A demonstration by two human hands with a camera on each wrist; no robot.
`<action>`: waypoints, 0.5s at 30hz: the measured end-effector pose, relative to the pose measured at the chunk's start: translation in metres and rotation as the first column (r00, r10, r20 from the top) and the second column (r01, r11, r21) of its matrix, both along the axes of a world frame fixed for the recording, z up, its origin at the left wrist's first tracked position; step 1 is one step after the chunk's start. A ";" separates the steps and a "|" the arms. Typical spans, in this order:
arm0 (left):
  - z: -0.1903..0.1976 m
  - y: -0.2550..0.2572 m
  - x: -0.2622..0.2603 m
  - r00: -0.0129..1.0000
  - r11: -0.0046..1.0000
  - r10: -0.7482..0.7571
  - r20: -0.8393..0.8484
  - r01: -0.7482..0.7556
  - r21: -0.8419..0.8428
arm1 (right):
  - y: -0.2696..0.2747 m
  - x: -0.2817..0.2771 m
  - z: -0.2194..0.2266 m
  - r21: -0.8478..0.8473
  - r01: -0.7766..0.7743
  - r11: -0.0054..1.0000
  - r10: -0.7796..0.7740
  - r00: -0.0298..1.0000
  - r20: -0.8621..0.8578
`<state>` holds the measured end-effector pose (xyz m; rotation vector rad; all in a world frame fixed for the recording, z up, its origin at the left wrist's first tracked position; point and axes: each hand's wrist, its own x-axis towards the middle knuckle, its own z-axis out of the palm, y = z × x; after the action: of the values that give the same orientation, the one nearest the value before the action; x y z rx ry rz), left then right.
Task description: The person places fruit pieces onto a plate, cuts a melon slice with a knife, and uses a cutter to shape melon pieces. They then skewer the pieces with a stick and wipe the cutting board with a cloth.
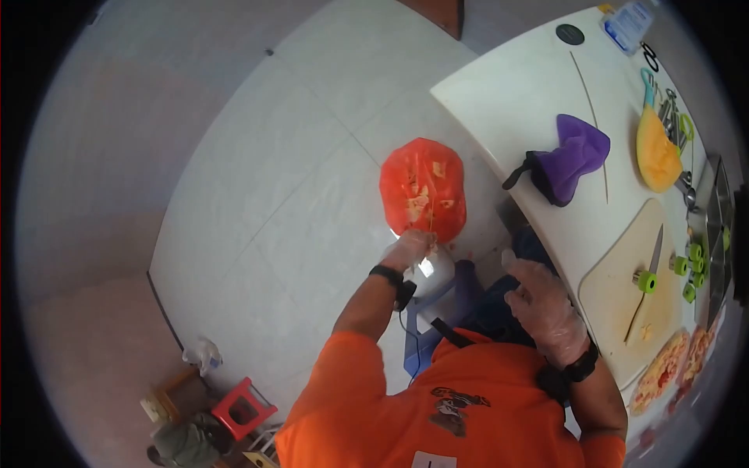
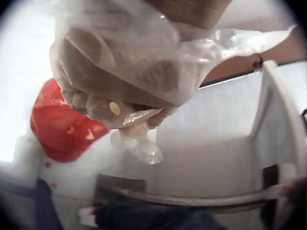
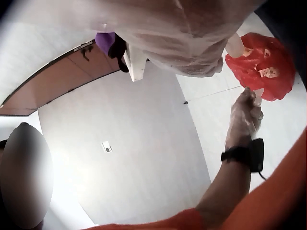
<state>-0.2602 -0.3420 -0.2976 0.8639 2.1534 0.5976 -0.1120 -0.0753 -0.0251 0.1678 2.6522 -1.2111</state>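
Note:
My left hand (image 1: 412, 249), in a clear plastic glove, is at the near edge of a red plastic bag (image 1: 402, 168) with pale scraps in it. Its fingers (image 2: 100, 108) are bent, and a small yellowish bit (image 2: 114, 108) sticks to the glove. A loose glove tip (image 2: 147, 151) dangles below them; I cannot tell whether they hold something. Also gloved, my right hand (image 1: 544, 308) hovers beside the white table's (image 1: 515, 132) edge with fingers loosely bent and nothing in them. Nearest to it on the table lies a pale cutting board (image 1: 605, 285) bearing a knife (image 1: 657, 249).
On the table are a purple cloth item (image 1: 581, 152), a long thin stick (image 1: 585, 90), a yellow-orange piece (image 1: 657, 152), small green-topped cutters (image 1: 696, 265) and a flat topped food (image 1: 662, 370). A red stool (image 1: 243, 409) stands on the floor at lower left.

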 end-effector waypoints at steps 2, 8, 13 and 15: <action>-0.018 0.018 -0.008 0.999 0.999 -0.001 0.039 0.002 -0.032 | 0.005 0.001 0.002 -0.065 0.025 0.998 -0.023 0.999 0.045; -0.085 0.059 0.011 0.997 0.997 0.077 0.024 -0.077 -0.027 | 0.011 -0.006 0.007 -0.146 0.037 0.989 -0.022 0.994 0.107; -0.094 0.070 0.003 0.899 0.953 0.286 0.332 -0.229 -0.199 | 0.014 -0.010 0.009 -0.205 0.028 0.978 -0.007 0.995 0.104; -0.095 0.073 0.002 0.884 0.950 0.288 0.367 -0.217 -0.223 | 0.016 -0.011 0.005 -0.219 -0.008 0.976 0.028 0.996 0.087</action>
<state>-0.2578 -0.2693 -0.3925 0.3265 1.9176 0.6379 -0.1229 -0.0595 -0.0202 0.1571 2.4183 -1.4420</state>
